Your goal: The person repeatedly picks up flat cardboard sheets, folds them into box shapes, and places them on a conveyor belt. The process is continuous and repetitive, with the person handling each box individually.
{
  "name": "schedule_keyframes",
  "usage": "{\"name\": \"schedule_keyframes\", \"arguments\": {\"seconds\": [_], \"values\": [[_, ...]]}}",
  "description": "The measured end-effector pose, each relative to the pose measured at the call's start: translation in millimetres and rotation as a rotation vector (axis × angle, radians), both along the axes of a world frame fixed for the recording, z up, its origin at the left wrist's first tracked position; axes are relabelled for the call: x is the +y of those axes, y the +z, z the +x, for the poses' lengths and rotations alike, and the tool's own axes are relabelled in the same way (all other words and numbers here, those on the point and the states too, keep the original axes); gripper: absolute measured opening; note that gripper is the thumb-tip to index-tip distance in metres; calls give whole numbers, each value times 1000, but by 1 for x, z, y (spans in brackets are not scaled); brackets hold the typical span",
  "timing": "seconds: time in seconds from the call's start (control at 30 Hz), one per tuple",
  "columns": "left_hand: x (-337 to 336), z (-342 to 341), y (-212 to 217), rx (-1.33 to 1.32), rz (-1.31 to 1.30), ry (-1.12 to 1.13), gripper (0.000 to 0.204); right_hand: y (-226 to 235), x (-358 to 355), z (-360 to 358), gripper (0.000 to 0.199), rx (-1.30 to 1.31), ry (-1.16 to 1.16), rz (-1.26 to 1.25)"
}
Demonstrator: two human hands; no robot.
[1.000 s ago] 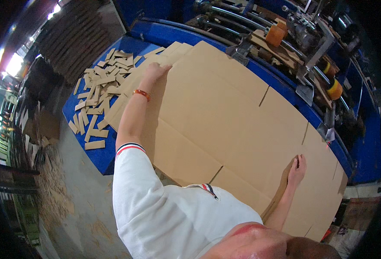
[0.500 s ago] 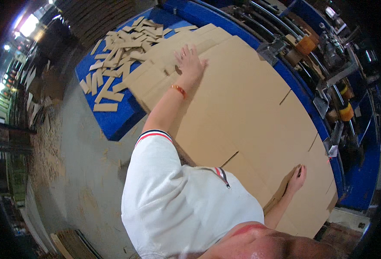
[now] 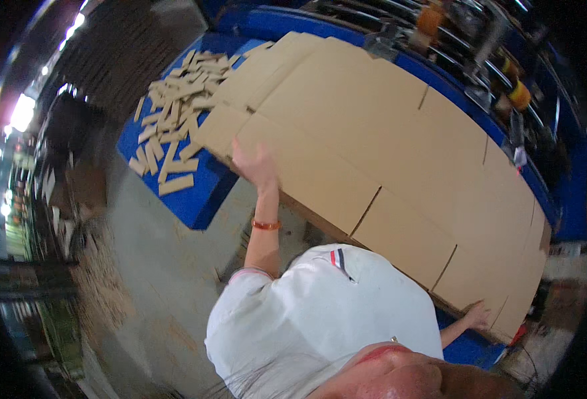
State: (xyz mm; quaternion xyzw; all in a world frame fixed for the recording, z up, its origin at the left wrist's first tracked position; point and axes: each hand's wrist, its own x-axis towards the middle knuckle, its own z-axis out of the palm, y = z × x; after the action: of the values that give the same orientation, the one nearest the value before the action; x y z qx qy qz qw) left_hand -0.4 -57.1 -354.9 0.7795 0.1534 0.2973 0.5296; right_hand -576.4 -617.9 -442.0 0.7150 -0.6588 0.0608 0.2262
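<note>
A large flat cardboard sheet (image 3: 373, 133), slotted and creased like an unfolded box blank, lies across a blue machine table in front of me. At its near left edge is my left hand (image 3: 257, 165), slightly blurred, with fingers apart over the board. An orange-brown bracelet (image 3: 265, 225) circles that wrist. My right hand (image 3: 477, 315) rests at the sheet's near right corner, fingers stretched onto the surface. Whether its thumb goes under the edge is hidden.
Several small cardboard strips (image 3: 180, 100) lie heaped on the blue table end (image 3: 204, 203) at the left. Along the far side runs machinery with metal rods and yellow-orange rollers (image 3: 519, 96). Cardboard scraps (image 3: 104, 299) litter the grey floor (image 3: 150, 266).
My left hand has come back from the middle of the sheet to its near left edge. My right hand has moved nearer, to the right corner. The sheet now lies square, with its near slots showing.
</note>
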Motion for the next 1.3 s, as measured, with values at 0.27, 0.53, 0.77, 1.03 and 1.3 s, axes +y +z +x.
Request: {"name": "schedule_keyframes", "arguments": {"seconds": [0.27,0.53,0.77,1.03,1.3], "values": [[86,-13,27,-53,-1798,-223,36,-4,18,23,42,-273,-45,-112],[49,-25,63,101,-678,-847,49,12,36,-47,51,-2028,-123,-144],[25,35,159,-104,13,-800,36,-7,55,-114,49,-2362,-82,-65],[-15,29,151,-207,125,-735,28,147,162,47,34,-1613,289,-397],[-28,-23,160,-290,-40,-492,25,181,215,114,21,-1455,439,-268]]}}
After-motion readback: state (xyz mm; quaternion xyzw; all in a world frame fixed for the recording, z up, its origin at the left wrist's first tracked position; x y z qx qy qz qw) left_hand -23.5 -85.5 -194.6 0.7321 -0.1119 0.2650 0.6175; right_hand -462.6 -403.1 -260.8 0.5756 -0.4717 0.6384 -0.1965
